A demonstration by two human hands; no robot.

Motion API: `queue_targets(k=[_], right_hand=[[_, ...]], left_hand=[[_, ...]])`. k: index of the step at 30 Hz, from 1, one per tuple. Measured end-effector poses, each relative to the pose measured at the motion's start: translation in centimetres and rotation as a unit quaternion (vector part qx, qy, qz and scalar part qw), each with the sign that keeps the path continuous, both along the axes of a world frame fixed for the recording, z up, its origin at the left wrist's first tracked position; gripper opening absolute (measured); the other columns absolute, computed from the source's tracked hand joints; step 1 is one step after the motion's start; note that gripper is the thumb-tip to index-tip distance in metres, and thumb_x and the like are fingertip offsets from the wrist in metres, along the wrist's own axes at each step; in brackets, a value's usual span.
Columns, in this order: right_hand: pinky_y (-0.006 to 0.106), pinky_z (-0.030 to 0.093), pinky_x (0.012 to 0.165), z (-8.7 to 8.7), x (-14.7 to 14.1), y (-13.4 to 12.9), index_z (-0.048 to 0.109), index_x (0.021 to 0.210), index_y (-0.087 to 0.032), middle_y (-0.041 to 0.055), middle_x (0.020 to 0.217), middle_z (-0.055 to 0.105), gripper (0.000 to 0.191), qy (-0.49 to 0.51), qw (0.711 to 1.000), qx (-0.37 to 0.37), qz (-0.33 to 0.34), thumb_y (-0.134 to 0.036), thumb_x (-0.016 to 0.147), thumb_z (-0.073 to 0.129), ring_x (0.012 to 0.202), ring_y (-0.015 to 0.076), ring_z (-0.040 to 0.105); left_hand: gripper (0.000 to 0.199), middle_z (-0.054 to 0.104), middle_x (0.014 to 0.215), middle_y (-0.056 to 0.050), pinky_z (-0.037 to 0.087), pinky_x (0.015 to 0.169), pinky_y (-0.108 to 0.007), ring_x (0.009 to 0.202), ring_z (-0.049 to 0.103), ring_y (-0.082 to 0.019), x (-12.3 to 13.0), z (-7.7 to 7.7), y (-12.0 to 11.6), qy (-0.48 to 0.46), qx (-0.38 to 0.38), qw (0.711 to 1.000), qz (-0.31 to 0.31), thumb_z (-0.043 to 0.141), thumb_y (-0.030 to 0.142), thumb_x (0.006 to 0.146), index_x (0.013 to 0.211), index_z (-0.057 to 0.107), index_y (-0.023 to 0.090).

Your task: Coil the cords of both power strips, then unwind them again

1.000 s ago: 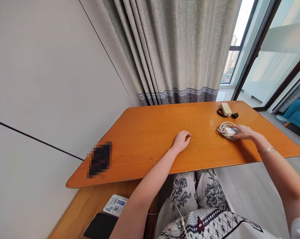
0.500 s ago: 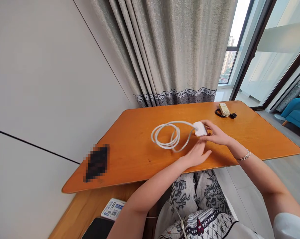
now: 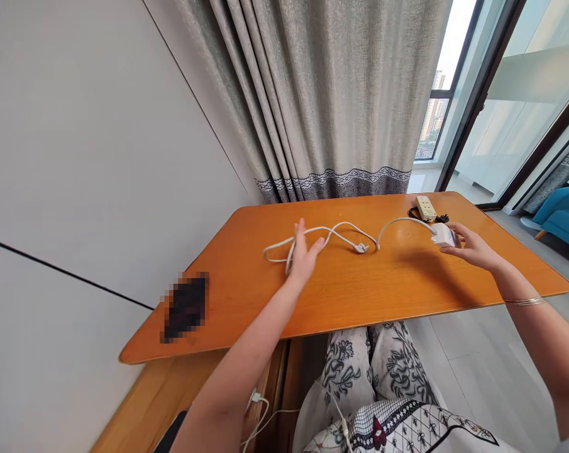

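Note:
My right hand (image 3: 470, 247) grips the white power strip block (image 3: 443, 235) above the right part of the wooden table (image 3: 350, 289). A white cable (image 3: 397, 220) arcs from the block down to the tabletop and runs left in loose loops. Its plug (image 3: 360, 248) lies near the middle of the table. Over the loops at the left is my left hand (image 3: 303, 257), fingers stretched out and thumb apart. The cable passes right beside this hand; whether they touch I cannot tell.
Behind the right hand, a cream power strip (image 3: 425, 208) with a black cord and plug sits near the far edge. A dark pixelated item (image 3: 185, 308) lies at the table's left end. Grey curtains (image 3: 345, 94) hang behind the table.
My hands have moved apart: the right one carried the white block to the right, the left one went left over the cable. The coil has loosened and spread out, and the plug now shows.

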State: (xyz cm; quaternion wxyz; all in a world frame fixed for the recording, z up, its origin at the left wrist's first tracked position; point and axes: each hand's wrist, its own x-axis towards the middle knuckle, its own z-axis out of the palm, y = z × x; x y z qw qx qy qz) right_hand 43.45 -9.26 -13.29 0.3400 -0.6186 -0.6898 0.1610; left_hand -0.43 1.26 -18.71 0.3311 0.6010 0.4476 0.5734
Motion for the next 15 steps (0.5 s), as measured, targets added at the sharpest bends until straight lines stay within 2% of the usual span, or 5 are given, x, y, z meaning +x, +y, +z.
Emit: queue_targets(k=[2,7,10,13,15], right_hand=[[0.044,0.053,0.087,-0.6,2.8,-0.3,0.056,0.126,-0.023,0.0105,0.117,0.068,0.069,-0.042,0.999,-0.018,-0.03,-0.062,0.072,0.071,0.098,0.029,0.065],[0.047,0.051,0.081,-1.8,9.8,-0.3,0.061,0.123,-0.02,0.0182,0.118,0.068,0.057,-0.21,0.964,-0.058,-0.153,-0.04,0.071,0.071,0.101,0.0375,0.064],[0.051,0.047,0.086,-2.3,12.1,0.0,0.066,0.117,-0.025,0.0176,0.127,0.066,0.042,-0.328,0.922,-0.085,-0.189,-0.025,0.075,0.066,0.115,0.0407,0.059],[0.05,0.043,0.093,-2.7,12.2,1.0,0.066,0.115,-0.026,0.014,0.133,0.064,0.037,-0.405,0.89,-0.117,-0.171,-0.016,0.082,0.056,0.124,0.036,0.054],[0.048,0.043,0.091,-3.0,11.6,2.1,0.066,0.115,-0.025,0.0141,0.133,0.063,0.034,-0.434,0.874,-0.144,-0.162,-0.016,0.087,0.049,0.124,0.0338,0.053]], left_hand=[[0.064,0.035,0.162,-0.008,0.017,0.126,-0.046,0.154,0.022,-0.028,-1.8,1.0,1.5,-0.03,0.013,0.998,0.06,0.068,0.037,0.081,0.14,0.048,0.028],[0.034,0.065,0.126,-0.012,0.045,0.109,-0.038,0.125,0.06,-0.023,-7.6,3.4,4.8,-0.1,-0.001,0.973,0.207,0.06,0.02,0.079,0.114,0.057,0.019],[0.025,0.068,0.095,-0.006,0.052,0.094,-0.036,0.096,0.068,-0.021,-10.6,4.4,5.6,-0.004,-0.051,0.963,0.266,0.061,0.019,0.076,0.101,0.057,0.018],[0.024,0.067,0.087,-0.004,0.053,0.085,-0.034,0.085,0.067,-0.021,-11.4,5.5,5.3,0.165,-0.087,0.953,0.24,0.061,0.022,0.076,0.1,0.059,0.018],[0.028,0.069,0.088,-0.005,0.051,0.084,-0.034,0.086,0.067,-0.022,-10.8,6.4,4.9,0.277,-0.094,0.932,0.215,0.058,0.024,0.08,0.107,0.06,0.017]])
